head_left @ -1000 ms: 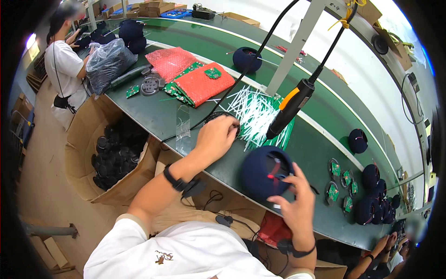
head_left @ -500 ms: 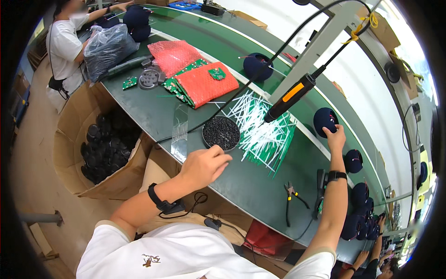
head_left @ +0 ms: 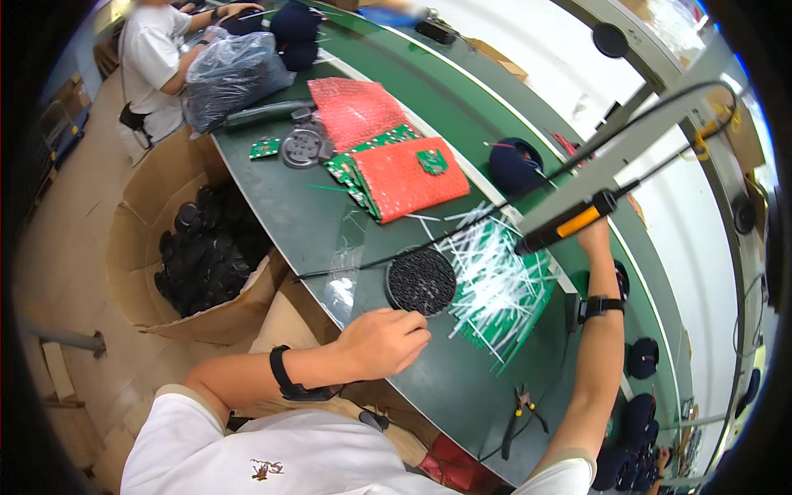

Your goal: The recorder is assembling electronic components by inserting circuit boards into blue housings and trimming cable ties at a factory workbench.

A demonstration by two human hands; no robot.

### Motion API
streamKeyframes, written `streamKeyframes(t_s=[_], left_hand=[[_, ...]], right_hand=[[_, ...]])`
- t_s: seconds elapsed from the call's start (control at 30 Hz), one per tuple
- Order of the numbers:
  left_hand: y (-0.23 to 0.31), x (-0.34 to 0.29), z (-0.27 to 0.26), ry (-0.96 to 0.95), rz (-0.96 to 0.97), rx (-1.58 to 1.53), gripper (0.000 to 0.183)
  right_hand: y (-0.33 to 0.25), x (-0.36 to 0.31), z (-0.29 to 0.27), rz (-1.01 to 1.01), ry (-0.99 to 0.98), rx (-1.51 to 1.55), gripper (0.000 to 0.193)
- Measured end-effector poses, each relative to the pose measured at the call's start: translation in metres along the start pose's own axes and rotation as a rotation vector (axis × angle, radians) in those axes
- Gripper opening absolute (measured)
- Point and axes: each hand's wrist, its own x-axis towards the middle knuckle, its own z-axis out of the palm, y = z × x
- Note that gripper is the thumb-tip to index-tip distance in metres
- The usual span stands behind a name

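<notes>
My left hand [head_left: 386, 341] hovers by the near edge of the green-topped table, fingers curled together, beside a round dish [head_left: 421, 282] of tiny black pieces. Anything pinched in it is too small to make out. My right hand [head_left: 596, 239] reaches over the far side, its fingers hidden behind a hanging electric screwdriver [head_left: 569, 226] with an orange band. Close to the right wrist a dark navy rounded shell [head_left: 622, 282] is partly covered. Another such shell [head_left: 515, 167], with thin wires, lies farther left on the green belt. White strips [head_left: 495, 280] lie heaped beside the dish.
Red bubble wrap [head_left: 417, 177] and green circuit boards [head_left: 351, 177] lie left of the strips. Cutting pliers [head_left: 520, 417] are at the near right. A carton [head_left: 136, 272] of black round parts stands on the floor. A co-worker [head_left: 148, 62] is at the upper left.
The view has shifted, so most things appear lower and farther right. My right hand has moved off the shell it was touching, leftward along the belt. My left hand stays curled near the dish.
</notes>
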Motion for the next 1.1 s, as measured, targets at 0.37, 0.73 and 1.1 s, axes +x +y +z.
streamKeyframes(t_s=[0.37, 0.73, 1.1], left_hand=[[-0.004, -0.007, 0.012, 0.082, -0.026, 0.055, 0.016], [-0.005, -0.011, 0.02, 0.118, 0.013, 0.024, 0.017], [0.071, 0.022, -0.023, 0.337, 0.13, -0.35, 0.021]], right_hand=[[0.012, 0.062, 0.088, -0.184, -0.065, 0.158, 0.075], [0.016, -0.08, -0.069, 0.307, 0.104, -0.149, 0.069], [-0.288, -0.298, -0.167, 0.404, -0.081, 0.163, 0.078]])
